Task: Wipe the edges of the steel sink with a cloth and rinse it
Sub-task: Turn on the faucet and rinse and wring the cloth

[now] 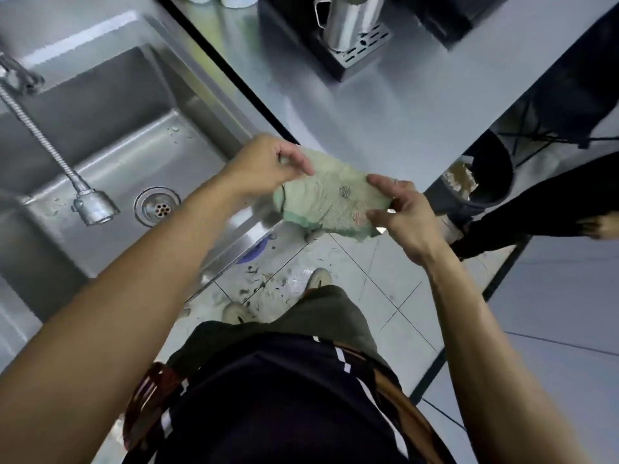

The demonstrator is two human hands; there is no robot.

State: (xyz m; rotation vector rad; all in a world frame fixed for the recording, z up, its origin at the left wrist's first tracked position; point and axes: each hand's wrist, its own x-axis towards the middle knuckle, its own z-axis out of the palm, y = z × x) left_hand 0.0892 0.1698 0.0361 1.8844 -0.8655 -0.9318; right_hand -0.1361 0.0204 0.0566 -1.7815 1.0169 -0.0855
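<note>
Both grips pinching the cloth (pixel 330 199) mid-frame: left hand (pixel 268 164) at its upper-left end, right hand (pixel 398 209) at its lower-right, held just off the sink (pixel 214 249) corner. I judge wiping not started; edges & rinse left, faucet (pixel 90 204) off.

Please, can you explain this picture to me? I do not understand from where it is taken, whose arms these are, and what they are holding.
There is no machine here. A camera sits on a person's head and looks down, so you see their own arms, body and shoes. The left hand and the right hand hold a pale green cloth stretched between them, in the air near the sink's corner. To the left is the steel sink, with a drain in its floor and a sprayer hose hanging over it. Behind, on the steel counter, a metal jug stands on a dark drip tray. The cloth does not yet touch the sink edge.
</note>
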